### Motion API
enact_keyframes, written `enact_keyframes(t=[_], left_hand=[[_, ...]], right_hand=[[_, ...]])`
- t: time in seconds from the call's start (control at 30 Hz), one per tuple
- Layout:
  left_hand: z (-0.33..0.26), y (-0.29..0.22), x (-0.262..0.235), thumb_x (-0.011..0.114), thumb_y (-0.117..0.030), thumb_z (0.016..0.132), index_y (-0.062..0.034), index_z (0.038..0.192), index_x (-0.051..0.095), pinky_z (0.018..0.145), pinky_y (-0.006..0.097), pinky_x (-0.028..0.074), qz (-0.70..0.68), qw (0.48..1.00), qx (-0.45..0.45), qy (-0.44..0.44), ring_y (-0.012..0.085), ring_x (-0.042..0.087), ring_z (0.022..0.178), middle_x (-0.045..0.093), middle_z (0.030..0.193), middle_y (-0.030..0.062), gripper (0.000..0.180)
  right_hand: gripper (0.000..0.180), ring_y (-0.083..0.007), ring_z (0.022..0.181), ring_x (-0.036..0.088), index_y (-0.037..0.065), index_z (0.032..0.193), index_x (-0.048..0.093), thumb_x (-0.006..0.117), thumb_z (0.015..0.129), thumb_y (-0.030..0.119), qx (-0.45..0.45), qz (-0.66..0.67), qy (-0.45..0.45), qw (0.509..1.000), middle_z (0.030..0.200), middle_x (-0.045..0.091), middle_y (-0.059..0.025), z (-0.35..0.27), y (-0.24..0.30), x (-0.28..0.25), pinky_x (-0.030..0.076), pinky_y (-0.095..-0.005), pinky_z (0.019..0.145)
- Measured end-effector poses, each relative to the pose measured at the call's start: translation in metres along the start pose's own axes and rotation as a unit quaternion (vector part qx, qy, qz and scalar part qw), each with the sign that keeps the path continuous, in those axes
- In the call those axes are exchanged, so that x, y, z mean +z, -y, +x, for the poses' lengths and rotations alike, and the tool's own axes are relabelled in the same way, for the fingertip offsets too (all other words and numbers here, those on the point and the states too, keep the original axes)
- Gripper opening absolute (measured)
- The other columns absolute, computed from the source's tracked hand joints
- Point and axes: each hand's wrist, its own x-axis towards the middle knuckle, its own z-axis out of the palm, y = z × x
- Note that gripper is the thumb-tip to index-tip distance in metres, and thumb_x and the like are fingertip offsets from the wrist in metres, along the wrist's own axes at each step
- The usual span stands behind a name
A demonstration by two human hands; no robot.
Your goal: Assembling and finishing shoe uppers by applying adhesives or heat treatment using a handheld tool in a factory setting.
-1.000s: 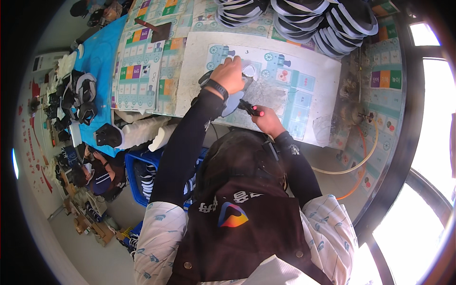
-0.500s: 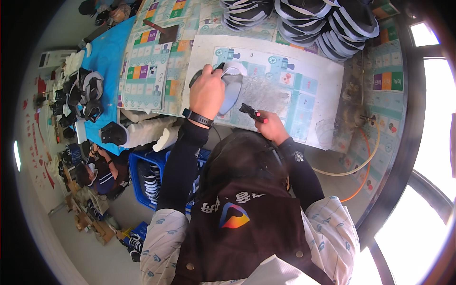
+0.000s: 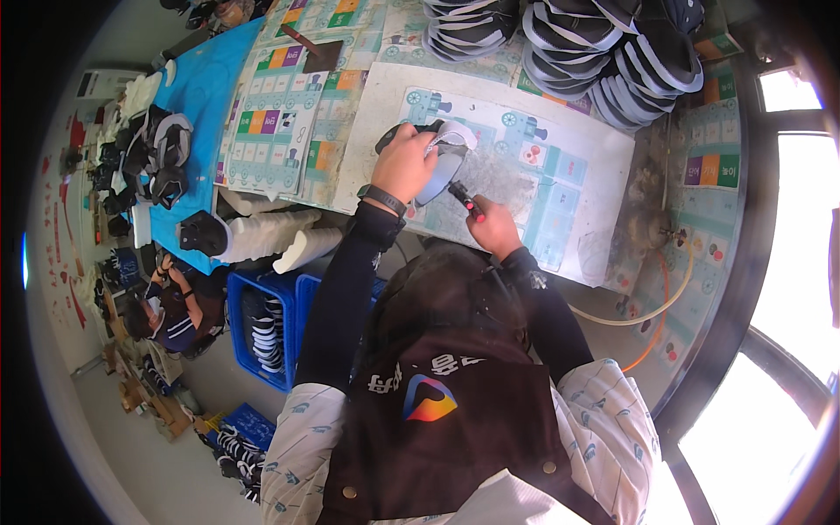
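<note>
My left hand (image 3: 407,164) is closed around a grey-and-black shoe upper (image 3: 446,166) with a white edge, holding it just over the white work board. In my right hand (image 3: 497,229) is a small black hand tool with red parts (image 3: 466,201); its exact kind is unclear. The tool's black end points at the lower front of the upper, close to it. Whether the two touch, I cannot tell. Beneath both hands lies the white board (image 3: 595,175), with a printed sheet and a dark, scuffed patch in the middle.
Stacked shoe uppers (image 3: 569,44) stand at the far right. A brown scraper-like tool (image 3: 321,54) lies far left. White shoe lasts (image 3: 262,236) line the left table edge, near a blue crate (image 3: 289,350). Hoses (image 3: 652,315) hang at right. Another person (image 3: 175,315) sits at left.
My left hand and the shoe upper have shifted slightly right in the picture. The tool's tip is now nearer the upper. Both hands keep their hold.
</note>
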Motion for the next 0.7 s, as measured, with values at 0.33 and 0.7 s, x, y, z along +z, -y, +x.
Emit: enact_keyframes(t=[0.33, 0.7], left_hand=[[0.011, -0.005, 0.004, 0.074, -0.031, 0.094, -0.0081, 0.108, 0.077, 0.081, 0.046, 0.054, 0.044, 0.998, 0.039, -0.02, 0.0371, 0.065, 0.09, 0.062, 0.093, 0.0139, 0.027], [0.014, -0.002, 0.005, 0.075, -0.029, 0.093, -0.0078, 0.108, 0.078, 0.084, 0.047, 0.053, 0.053, 0.997, 0.06, -0.023, 0.0376, 0.063, 0.094, 0.062, 0.094, 0.0155, 0.026]], right_hand=[[0.024, -0.0527, 0.086, 0.067, 0.004, 0.103, 0.07, 0.06, 0.086, 0.018, 0.064, -0.004, -0.044, 0.997, 0.085, 0.068, -0.0315, 0.001, -0.004, 0.001, 0.053, -0.0595, 0.08], [0.023, -0.0522, 0.087, 0.066, 0.003, 0.102, 0.07, 0.06, 0.085, 0.017, 0.06, 0.002, -0.035, 0.998, 0.086, 0.068, -0.0311, -0.002, -0.012, 0.005, 0.053, -0.059, 0.081]])
